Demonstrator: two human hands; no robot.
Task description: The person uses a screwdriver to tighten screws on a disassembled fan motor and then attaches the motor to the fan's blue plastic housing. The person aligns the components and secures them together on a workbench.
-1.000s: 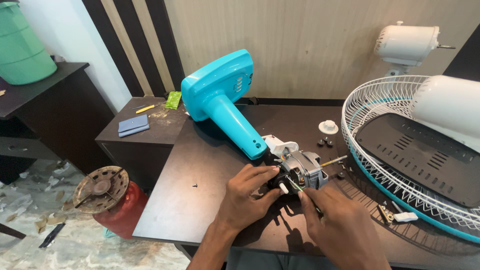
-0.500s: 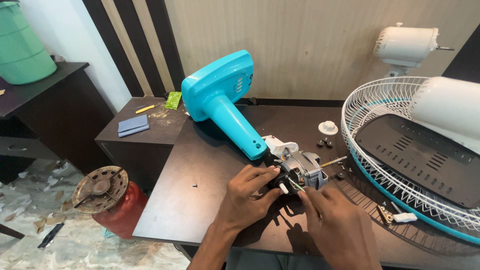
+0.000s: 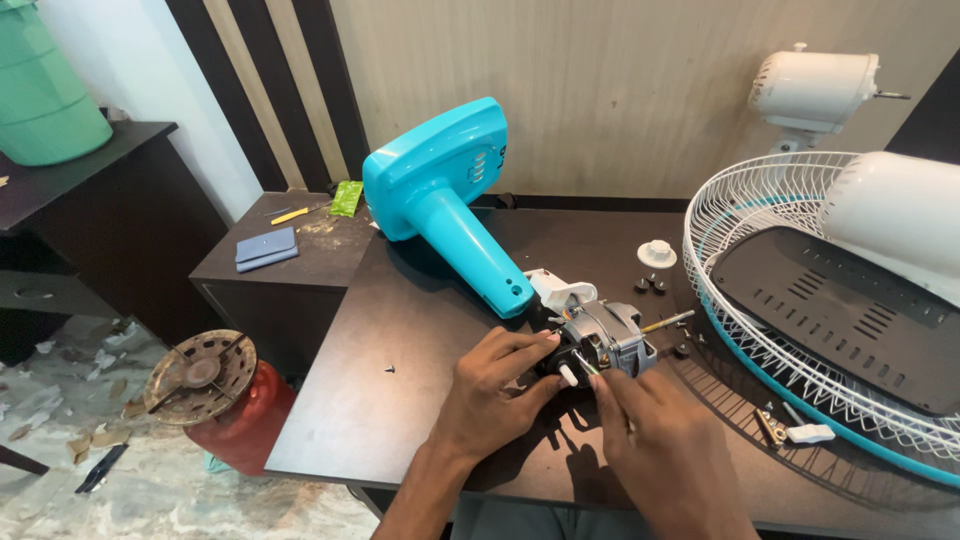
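Note:
A grey metal fan motor [image 3: 608, 335] with a brass shaft lies on the dark table [image 3: 400, 400], joined to a white bracket and the neck of a turquoise fan stand [image 3: 450, 200]. My left hand [image 3: 495, 385] grips the near end of the motor, fingers curled against it. My right hand [image 3: 665, 450] pinches a thin tool [image 3: 583, 364] whose tip touches the motor's rear next to a small white peg.
A white wire fan guard [image 3: 740, 330] holds a black vented cover [image 3: 840, 315] and a white housing at the right. A white knob [image 3: 657, 253], small screws and a white-handled tool [image 3: 795, 432] lie loose. A side cabinet [image 3: 290, 270], a red cylinder and a green drum stand left.
My right hand has slid a little left and closer to the motor's rear with the thin tool. My left hand stays on the motor.

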